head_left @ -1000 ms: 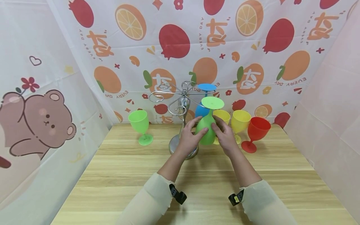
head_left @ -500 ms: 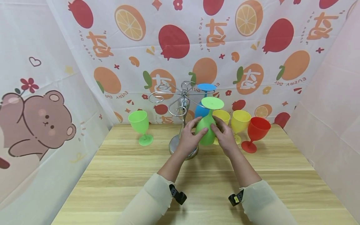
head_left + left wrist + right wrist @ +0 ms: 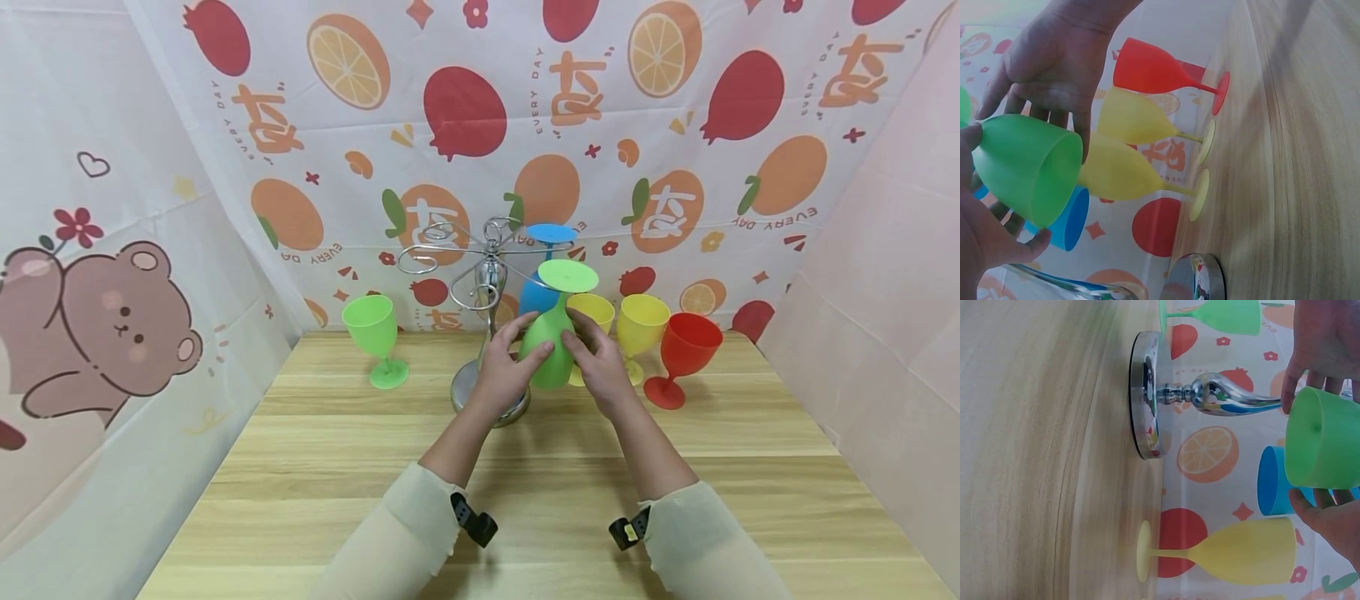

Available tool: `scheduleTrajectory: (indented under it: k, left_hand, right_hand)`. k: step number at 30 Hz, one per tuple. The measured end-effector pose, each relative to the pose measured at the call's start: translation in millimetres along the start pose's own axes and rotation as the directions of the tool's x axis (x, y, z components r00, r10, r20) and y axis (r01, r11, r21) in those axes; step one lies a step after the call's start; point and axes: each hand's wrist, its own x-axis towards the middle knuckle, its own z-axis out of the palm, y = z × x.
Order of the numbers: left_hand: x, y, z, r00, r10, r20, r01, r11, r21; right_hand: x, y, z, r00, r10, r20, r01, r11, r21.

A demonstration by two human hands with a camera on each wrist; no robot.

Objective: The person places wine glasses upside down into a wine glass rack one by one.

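Observation:
Both hands hold a green goblet (image 3: pixel 550 360) upside down, its round foot uppermost, at the right side of a chrome stemware rack (image 3: pixel 492 275). The left hand (image 3: pixel 504 367) grips the bowl from the left, and the right hand (image 3: pixel 602 358) grips it from the right. In the head view the rack's front right arm reaches the stem just below the foot. The left wrist view shows the bowl (image 3: pixel 1025 165) between thumbs and fingers, its mouth facing the table. Behind it a blue goblet (image 3: pixel 552 234) hangs inverted on the rack, partly hidden by the green one.
A second green goblet (image 3: pixel 371 325) stands upright left of the rack. On the right, two yellow goblets, one (image 3: pixel 642 321) fully visible, and a red goblet (image 3: pixel 688 346) stand upright. The rack's round base (image 3: pixel 465 385) sits on the wooden table (image 3: pixel 360 467), before a fruit-print cloth (image 3: pixel 480 183).

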Motion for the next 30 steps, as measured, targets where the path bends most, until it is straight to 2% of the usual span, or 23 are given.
scheduleTrajectory:
  k: [11,19,30]
  left_hand:
    - [-2.0,-1.7,-3.3,1.0,-0.001,-0.005,0.001,1.0,-0.028]
    - [-4.9,-0.3,-5.3,1.0,0.009,-0.021,-0.008,0.999,0.054]
    - [-6.8,1.6,-8.8,0.998,0.037,-0.059,-0.032,0.995,0.091]
  right_hand:
    - [0.9,-2.4,1.7,1.0,-0.001,-0.01,0.0,1.0,-0.031]
    - [2.5,-4.4,2.5,1.0,-0.017,-0.021,0.015,0.998,-0.063]
    - [4.4,-13.5,8.0,0.997,-0.071,-0.041,0.068,0.996,-0.061]
